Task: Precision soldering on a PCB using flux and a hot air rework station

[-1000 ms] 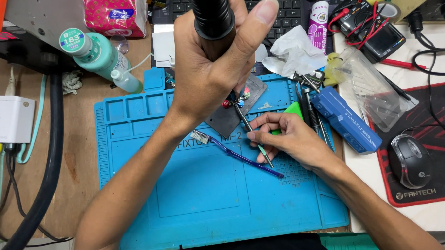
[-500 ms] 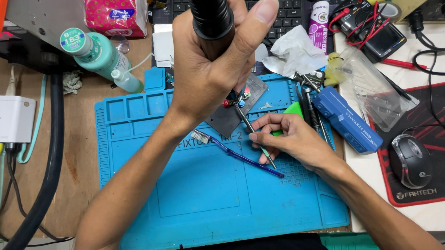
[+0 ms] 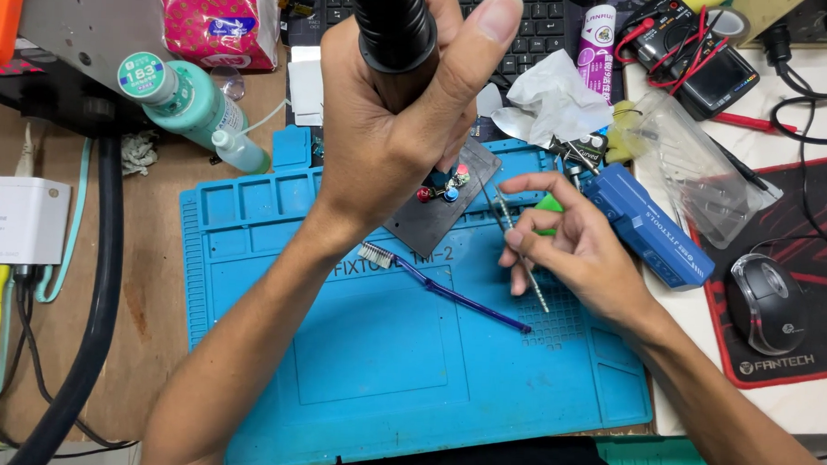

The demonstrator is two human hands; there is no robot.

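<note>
Our left hand [image 3: 389, 140] wraps 1 black ribbed handle [image 3: 393, 25], upright, its lower end over the dark plate [image 3: 437, 210]. Our right hand [image 3: 569, 247] pinches 1 slim metal tweezers [image 3: 521, 255], running diagonally, tip toward the plate. 1 purple toothbrush [image 3: 448, 289] lies on 1 blue mat [image 3: 382, 351].

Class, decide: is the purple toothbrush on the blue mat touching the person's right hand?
Apart. The head view shows bare blue mat between the toothbrush tip and the right hand, which holds thin tweezers.
</note>
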